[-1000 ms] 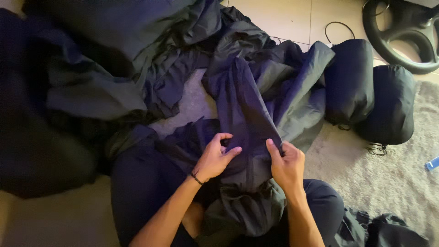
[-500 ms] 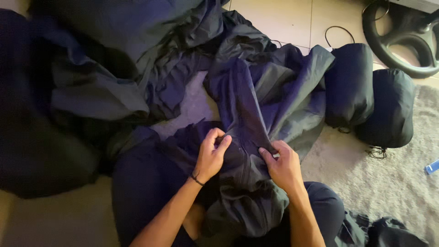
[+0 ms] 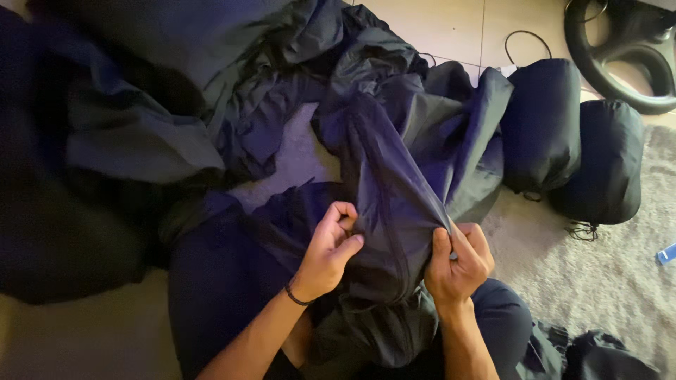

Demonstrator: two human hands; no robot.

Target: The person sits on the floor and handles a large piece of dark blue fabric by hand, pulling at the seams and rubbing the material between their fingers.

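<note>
a: sleeping bag (image 3: pixel 394 183) is lying mostly loose and spread over the floor; only the near end is looking gathered.

b: where is it sitting?

a: between both hands, over the lap. left hand (image 3: pixel 331 246) and right hand (image 3: pixel 458 260) are each closing tight on a bunched fold.

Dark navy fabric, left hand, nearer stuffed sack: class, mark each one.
dark navy fabric (image 3: pixel 394 190), head view, on the raised fold.
left hand (image 3: pixel 331 246), head view, on its back.
nearer stuffed sack (image 3: pixel 539 127), head view, on its side.
</note>
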